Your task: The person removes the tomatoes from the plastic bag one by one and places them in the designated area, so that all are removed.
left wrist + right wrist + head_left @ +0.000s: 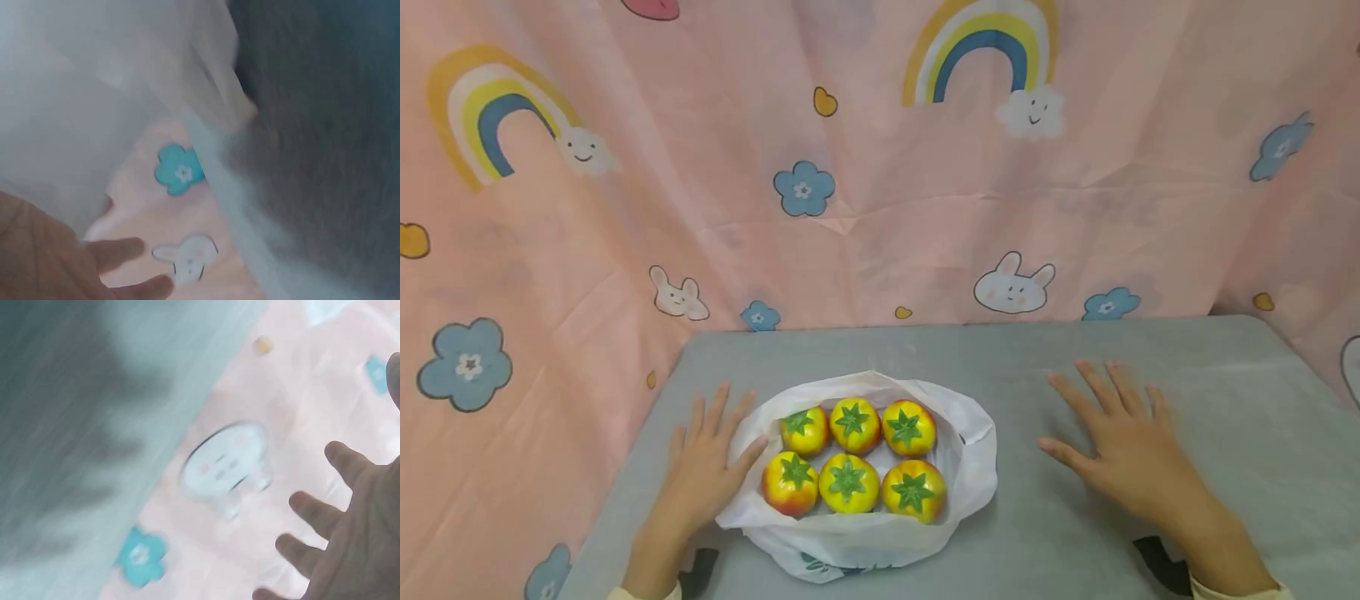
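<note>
A white plastic bag (973, 450) lies on the grey table with its mouth rolled wide. Inside it sit several yellow-and-red round fruits (848, 483) with green star-shaped tops, in two rows. My left hand (703, 471), fingers spread, is at the bag's left edge and overlaps it in the head view. In the left wrist view the blurred white bag fills the upper left, beside the hand (44, 256). Well to the right of the bag, my right hand (1131, 446) is spread over the table and holds nothing. Its splayed fingers also show in the right wrist view.
The grey table (1022, 550) reaches back to a pink curtain (880, 250) printed with rainbows, flowers and rabbits. More of the curtain hangs along the left side. Dark wrist straps (1161, 565) show near both sleeves.
</note>
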`<state>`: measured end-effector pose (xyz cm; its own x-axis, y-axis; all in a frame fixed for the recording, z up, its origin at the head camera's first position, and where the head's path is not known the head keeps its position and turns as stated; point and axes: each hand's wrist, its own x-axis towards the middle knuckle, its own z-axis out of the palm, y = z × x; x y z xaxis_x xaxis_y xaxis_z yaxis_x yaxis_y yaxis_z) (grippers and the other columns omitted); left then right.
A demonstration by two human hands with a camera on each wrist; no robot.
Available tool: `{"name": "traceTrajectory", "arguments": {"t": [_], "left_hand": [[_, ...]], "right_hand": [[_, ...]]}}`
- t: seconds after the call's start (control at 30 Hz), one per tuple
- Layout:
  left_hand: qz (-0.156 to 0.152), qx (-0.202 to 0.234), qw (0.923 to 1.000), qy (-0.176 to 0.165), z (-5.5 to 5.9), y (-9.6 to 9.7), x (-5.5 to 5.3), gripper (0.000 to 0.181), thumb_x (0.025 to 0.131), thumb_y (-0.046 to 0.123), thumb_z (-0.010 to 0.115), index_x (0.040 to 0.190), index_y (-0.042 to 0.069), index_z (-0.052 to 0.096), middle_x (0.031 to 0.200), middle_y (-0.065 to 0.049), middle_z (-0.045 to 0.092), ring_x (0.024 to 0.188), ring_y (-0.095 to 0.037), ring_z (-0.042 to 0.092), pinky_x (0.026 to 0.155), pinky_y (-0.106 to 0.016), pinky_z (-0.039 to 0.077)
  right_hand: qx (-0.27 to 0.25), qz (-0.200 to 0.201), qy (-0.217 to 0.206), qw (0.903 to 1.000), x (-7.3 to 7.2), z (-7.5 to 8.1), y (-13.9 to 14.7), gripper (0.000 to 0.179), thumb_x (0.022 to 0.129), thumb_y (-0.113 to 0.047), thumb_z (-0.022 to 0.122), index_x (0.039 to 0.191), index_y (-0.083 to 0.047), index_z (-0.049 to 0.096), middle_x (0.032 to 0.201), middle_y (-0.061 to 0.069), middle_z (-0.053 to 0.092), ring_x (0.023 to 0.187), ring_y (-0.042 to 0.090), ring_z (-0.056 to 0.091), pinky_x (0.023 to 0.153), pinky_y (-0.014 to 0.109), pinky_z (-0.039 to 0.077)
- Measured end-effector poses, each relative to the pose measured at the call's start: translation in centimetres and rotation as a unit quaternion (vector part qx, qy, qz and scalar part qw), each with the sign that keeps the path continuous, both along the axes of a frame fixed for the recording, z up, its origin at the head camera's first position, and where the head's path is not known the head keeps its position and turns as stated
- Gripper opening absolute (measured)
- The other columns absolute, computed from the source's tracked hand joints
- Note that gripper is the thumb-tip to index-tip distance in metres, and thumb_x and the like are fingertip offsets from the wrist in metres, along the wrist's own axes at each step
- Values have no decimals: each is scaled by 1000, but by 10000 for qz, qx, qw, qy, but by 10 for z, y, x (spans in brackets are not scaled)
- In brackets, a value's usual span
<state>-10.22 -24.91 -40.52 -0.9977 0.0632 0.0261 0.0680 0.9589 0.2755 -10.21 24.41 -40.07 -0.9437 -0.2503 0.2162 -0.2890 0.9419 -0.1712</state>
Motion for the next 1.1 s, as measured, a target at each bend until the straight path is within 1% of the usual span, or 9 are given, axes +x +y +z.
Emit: {"name": "traceTrajectory", "arguments": {"t": [0.1, 0.27, 0.37, 0.5, 0.57, 0.67, 0.8, 0.93, 1.1], "left_hand": [[230, 744, 9962, -397, 6, 3, 2, 78, 98, 56, 49, 161, 25, 15, 167, -18, 13, 151, -50, 15, 114, -76, 17], [624, 1687, 9774, -1111, 13, 1, 10, 89, 95, 58, 54, 161, 29, 0, 165, -22, 18, 146, -50, 29, 112, -71, 28], [678, 2092, 9666, -1317, 13, 0, 11, 84, 96, 52, 57, 160, 31, 5, 164, -23, 21, 145, -51, 31, 111, -70, 31], [701, 2777, 9459, -1524, 9, -2, 7, 68, 99, 37, 58, 158, 33, 22, 166, -16, 21, 149, -48, 22, 117, -66, 22], [760, 2964, 9385, -1598, 5, -3, 6, 61, 99, 31, 58, 155, 32, 32, 165, -15, 24, 150, -46, 21, 117, -67, 21], [877, 2933, 9380, -1627, 1, -3, 5, 55, 99, 25, 59, 151, 27, 42, 162, -16, 31, 148, -46, 26, 115, -68, 26], [986, 2845, 9396, -1625, -2, -2, 5, 54, 99, 22, 59, 150, 27, 44, 160, -18, 34, 146, -47, 30, 112, -68, 32], [1004, 2870, 9385, -1636, -2, -2, 5, 52, 100, 20, 57, 150, 29, 45, 160, -18, 34, 145, -46, 33, 111, -68, 35], [1131, 2822, 9380, -1665, -1, -2, 3, 50, 100, 23, 56, 149, 29, 47, 159, -18, 36, 142, -45, 39, 107, -61, 45]], "right_hand": [[-198, 390, 199, 9988, 7, 14, -20, 79, 88, -62, 63, 154, -30, 35, 160, 12, 34, 149, 42, 24, 111, 73, 20], [-445, 999, 308, 9935, 17, 31, -62, 63, 86, -53, 70, 141, -26, 55, 148, 5, 52, 138, 35, 45, 108, 63, 38], [-684, 1311, 50, 9890, 19, 36, -85, 58, 84, -48, 75, 137, -30, 59, 143, -2, 57, 132, 28, 53, 106, 59, 46], [-977, 1735, -537, 9785, 17, 35, -109, 55, 84, -44, 77, 135, -30, 61, 140, -9, 58, 128, 21, 57, 104, 53, 51], [-1097, 1893, -906, 9716, 16, 33, -117, 54, 84, -43, 77, 134, -29, 61, 139, -11, 58, 128, 19, 57, 105, 51, 51], [-1262, 2004, -1478, 9602, 14, 28, -126, 53, 83, -42, 78, 132, -29, 62, 137, -15, 59, 128, 17, 56, 108, 49, 50], [-1519, 1981, -1964, 9482, 13, 20, -132, 55, 82, -39, 80, 132, -29, 61, 135, -16, 59, 127, 15, 56, 107, 48, 50], [-1631, 1858, -2164, 9445, 13, 12, -135, 58, 80, -33, 83, 133, -27, 61, 136, -12, 59, 126, 16, 57, 107, 48, 51], [-1569, 1755, -2308, 9441, 11, 7, -135, 63, 76, -28, 86, 134, -28, 60, 139, -10, 59, 128, 19, 56, 107, 49, 50]]}}
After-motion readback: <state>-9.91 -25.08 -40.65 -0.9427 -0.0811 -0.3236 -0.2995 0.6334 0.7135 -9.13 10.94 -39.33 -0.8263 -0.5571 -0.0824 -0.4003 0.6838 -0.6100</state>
